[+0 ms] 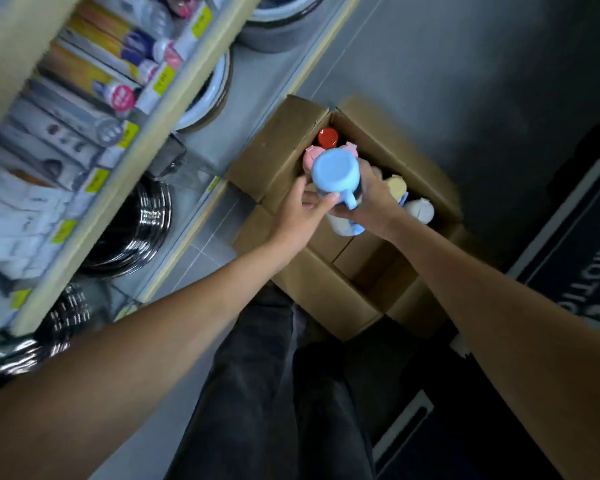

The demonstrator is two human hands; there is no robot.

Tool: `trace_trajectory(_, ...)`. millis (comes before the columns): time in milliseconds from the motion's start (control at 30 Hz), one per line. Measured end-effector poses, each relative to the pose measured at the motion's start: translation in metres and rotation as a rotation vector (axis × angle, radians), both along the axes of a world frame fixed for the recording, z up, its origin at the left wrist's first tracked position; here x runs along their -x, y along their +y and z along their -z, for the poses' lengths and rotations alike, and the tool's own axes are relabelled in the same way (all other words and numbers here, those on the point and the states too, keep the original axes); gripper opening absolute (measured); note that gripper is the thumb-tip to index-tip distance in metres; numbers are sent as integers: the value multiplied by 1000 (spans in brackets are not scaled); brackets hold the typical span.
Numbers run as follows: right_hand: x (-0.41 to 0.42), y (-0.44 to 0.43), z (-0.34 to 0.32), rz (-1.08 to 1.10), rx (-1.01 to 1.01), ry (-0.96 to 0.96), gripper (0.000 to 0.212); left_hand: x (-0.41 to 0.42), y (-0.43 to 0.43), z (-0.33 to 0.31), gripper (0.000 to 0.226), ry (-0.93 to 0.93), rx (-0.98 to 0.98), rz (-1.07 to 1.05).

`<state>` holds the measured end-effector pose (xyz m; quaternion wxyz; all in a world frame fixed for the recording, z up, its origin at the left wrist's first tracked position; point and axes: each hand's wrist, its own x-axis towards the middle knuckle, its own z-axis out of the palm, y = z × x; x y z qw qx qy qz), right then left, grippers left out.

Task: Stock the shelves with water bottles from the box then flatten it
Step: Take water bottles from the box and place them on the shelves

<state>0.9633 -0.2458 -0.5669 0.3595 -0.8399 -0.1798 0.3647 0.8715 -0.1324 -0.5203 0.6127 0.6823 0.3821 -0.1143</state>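
An open cardboard box (pixel 291 140) stands on the grey floor by my feet. Over it, a water bottle with a light blue lid (pixel 335 169) is held up between both hands. My left hand (pixel 300 211) touches its left side with thumb and fingers. My right hand (pixel 374 199) grips it from the right, fingers curled round the body. Inside the box stand more bottles: a red cap (pixel 328 137), a pink lid (pixel 310 159), a cream lid (pixel 397 185), a white bottle (pixel 420 209) and another pale blue one (pixel 347 228).
Wooden shelves (pixel 125 174) run along the left, with boxed goods above and bowls and dark pots (pixel 132 226) on the lower level. A dark mat with white lettering (pixel 582 258) lies at the right. My dark-trousered legs (pixel 274 393) stand just in front of the box.
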Motion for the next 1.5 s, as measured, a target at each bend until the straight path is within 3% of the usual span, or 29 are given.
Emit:
trace_trajectory(200, 21, 1, -144, -79, -159, 4, 77, 41, -9, -124, 28, -101, -67, -99)
trace_trajectory(433, 46, 40, -296, -327, -276, 86, 34, 91, 23, -254, 39, -122, -193, -183)
trace_trajectory(600, 95, 94, -381, -535, -270, 109, 46, 157, 52, -343, 18, -217, -118, -374)
trace_trajectory(667, 120, 112, -407, -619, -278, 118, 53, 189, 59, -366, 21, -220, -79, -385)
trace_trajectory(867, 210, 150, -476, -778, -312, 154, 41, 298, 63, -421, 45, -261, -78, -444)
trace_trajectory(967, 269, 157, -506, -826, -354, 140, 43, 352, 51, -450, 58, -254, -169, -463)
trace_trajectory(1200, 403, 142, -583, -926, -481, 147, 10, 466, 18, -519, 74, -281, -442, -676)
trace_trajectory(1300, 448, 140, -615, -972, -542, 113, 16, 506, 11, -546, 76, -317, -534, -760)
trace_trajectory(1467, 525, 143, -667, -1035, -620, 40, 57, 570, 5, -592, 77, -381, -642, -890)
trace_trajectory(1500, 541, 143, -679, -1054, -640, 44, 56, 585, 5, -602, 78, -388, -671, -922)
